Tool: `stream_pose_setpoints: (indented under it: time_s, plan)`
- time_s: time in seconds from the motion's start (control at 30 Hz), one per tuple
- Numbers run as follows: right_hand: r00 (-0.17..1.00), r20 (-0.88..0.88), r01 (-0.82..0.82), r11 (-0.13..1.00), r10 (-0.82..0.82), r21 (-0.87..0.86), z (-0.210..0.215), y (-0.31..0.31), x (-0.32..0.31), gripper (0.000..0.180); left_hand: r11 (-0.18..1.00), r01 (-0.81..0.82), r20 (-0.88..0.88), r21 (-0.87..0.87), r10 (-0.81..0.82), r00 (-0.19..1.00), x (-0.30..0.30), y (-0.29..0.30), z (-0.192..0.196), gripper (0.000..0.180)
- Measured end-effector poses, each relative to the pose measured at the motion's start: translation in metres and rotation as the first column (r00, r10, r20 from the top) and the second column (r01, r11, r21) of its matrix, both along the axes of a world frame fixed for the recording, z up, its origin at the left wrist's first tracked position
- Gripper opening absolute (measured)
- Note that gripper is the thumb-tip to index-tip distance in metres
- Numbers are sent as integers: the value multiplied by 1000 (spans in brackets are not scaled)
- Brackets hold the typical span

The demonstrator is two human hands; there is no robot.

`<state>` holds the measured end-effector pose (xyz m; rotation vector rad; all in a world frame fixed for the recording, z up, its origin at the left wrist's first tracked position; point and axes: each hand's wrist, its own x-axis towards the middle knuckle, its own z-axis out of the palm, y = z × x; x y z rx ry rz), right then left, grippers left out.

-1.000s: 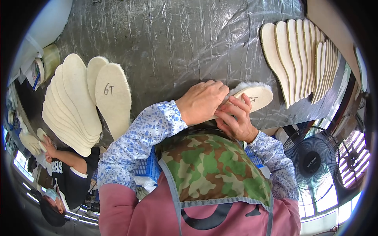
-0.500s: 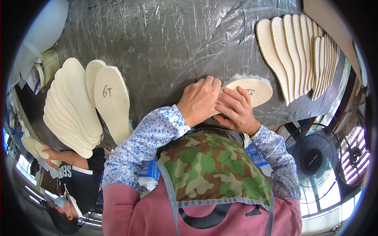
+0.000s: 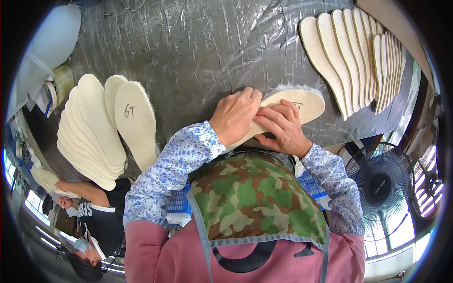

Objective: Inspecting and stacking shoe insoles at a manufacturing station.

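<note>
A cream insole [image 3: 311, 104] with fluffy fleece along its far edge lies slantwise near the table's front edge, in front of my body. My left hand [image 3: 236, 117] is closed, its curled fingers gripping the insole's far edge near the middle. My right hand [image 3: 283, 128] lies over the same insole, fingers bent on its upper face and thumb by its near edge. The two hands almost touch, and their fingers hide the insole's middle. Handwritten dark marks show partly beside the right fingers.
Left of me, a marked insole [image 3: 135, 120] rests beside a fanned row of insoles [image 3: 96, 122]. More fanned insoles [image 3: 325, 61] lie at the far right. Plastic film covers the table [image 3: 188, 56]. A fan [image 3: 380, 188] stands at right; a co-worker [image 3: 99, 217] is at left.
My left hand has shifted slightly left along the insole, and more of the insole's near end shows below it. The right hand stays on the insole. The whole view has shifted a little.
</note>
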<state>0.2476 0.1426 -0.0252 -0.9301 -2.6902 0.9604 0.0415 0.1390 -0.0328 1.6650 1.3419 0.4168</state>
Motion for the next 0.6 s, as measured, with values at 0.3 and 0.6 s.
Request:
stream_pose_setpoints:
  time_s: [0.3,0.6]
  plan:
    - [997,31,-67,991,64,117,-7,-1,5,56,996,-85,19,-41,86,996,-11,-1,9,32]
    - [997,37,-69,982,63,176,-4,-2,2,51,919,117,-252,376,-20,968,-13,-111,6,46]
